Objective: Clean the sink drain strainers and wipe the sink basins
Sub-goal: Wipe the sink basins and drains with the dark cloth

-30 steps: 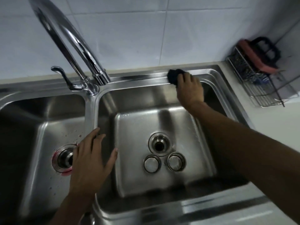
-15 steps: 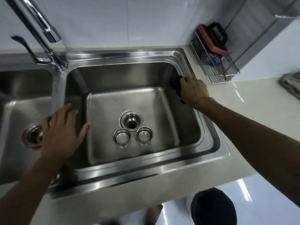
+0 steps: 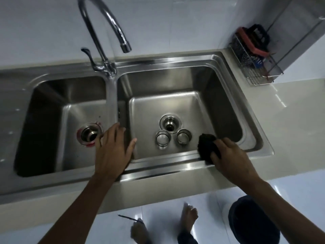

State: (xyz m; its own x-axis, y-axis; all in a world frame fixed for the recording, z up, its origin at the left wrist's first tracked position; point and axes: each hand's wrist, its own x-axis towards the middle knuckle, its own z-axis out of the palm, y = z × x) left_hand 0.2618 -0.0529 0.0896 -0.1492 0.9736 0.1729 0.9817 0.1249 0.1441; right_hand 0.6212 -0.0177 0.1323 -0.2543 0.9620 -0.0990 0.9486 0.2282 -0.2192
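Note:
A steel double sink fills the view. My right hand [image 3: 230, 156] grips a black scrubbing pad [image 3: 206, 146] and presses it on the front rim of the right basin [image 3: 197, 111], near its front right corner. Two round steel strainers [image 3: 162, 139] [image 3: 183, 136] lie on the right basin's floor beside its open drain [image 3: 169, 124]. My left hand [image 3: 113, 147] rests flat, fingers spread, on the divider between the basins. In the left basin [image 3: 73, 113] the drain [image 3: 89, 133] has a red ring around it.
A curved chrome faucet [image 3: 105, 30] rises behind the divider. A wire rack [image 3: 253, 62] with a red-and-black brush stands on the counter at the back right. Below the counter edge are bare feet [image 3: 189, 215] and a dark bin [image 3: 253, 224] on the white floor.
My right hand has carried the black pad from the back rim, along the right side, to the front rim of the right basin. The left hand stayed on the divider. The view tilted down.

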